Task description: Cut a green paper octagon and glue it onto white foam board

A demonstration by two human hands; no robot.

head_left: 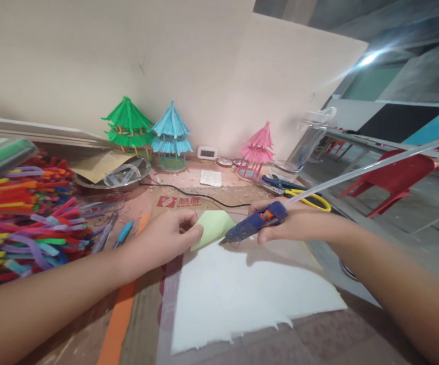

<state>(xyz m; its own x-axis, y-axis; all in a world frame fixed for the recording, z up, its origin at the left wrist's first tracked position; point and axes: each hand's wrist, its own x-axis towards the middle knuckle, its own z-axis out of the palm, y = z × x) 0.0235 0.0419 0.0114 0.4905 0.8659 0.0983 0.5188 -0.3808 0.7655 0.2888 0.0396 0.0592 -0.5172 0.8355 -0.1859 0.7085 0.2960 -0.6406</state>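
Note:
My left hand (179, 228) pinches the left edge of a pale green piece of paper (215, 225), which is held above a white sheet (238, 299) with a ragged front edge. In my right hand (276, 228) is a dark blue hot glue gun (255, 223). Its nozzle points left and down, close to the lower right edge of the green paper; I cannot tell whether it touches. A long clear glue stick (371, 166) sticks out of the gun's back toward the upper right. My right fingers are partly hidden behind the gun.
Pipe cleaners (33, 233) are heaped at left beside a blue pen (123, 234) and an orange strip (122, 309). Green (128, 124), blue (172, 134) and pink (257, 149) model pavilions stand along the wall. Yellow-handled scissors (308, 199) lie behind my right hand. A black cable (196, 194) crosses the table.

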